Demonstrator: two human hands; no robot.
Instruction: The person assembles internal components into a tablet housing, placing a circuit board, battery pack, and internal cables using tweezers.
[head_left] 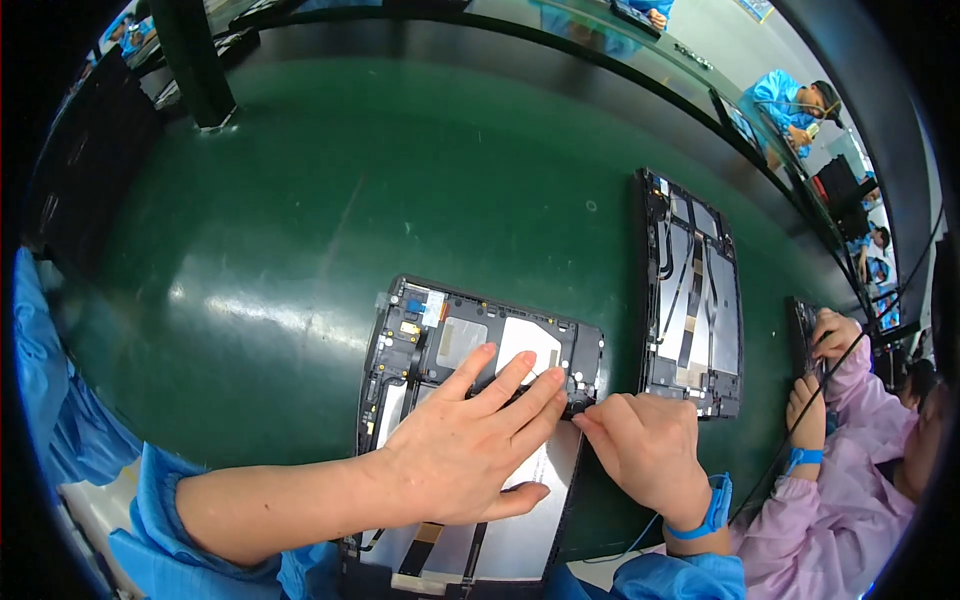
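The table [300, 200] was covered with a dark green mat, and the light made shiny spots on it. A black post [195, 60] stood at the far left. Along the far edge ran a dark rail, and beyond it, at the far right, people in blue coats sat at other tables.

An open tablet [440, 340] lay on the mat close to the person, a bit right of the middle. Its back was off. It had a black frame, silver plates inside, small parts near its far end and thin flat cables at its near end.

The left hand [470, 440] lay flat on top of the tablet. Its fingers were spread out and straight, pressing down and gripping nothing. The right hand [645, 445] sat at the tablet's right edge. Its fingers were curled in tight, and the tips pinched at a small black part [578, 405] on the frame. I could not tell if they really had hold of it. A blue strap [712, 510] went round that wrist.

A second tablet [690, 290], open too, lay just to the right. Farther right, another person in a pink coat [850, 500] had both hands on a third one [805, 325].
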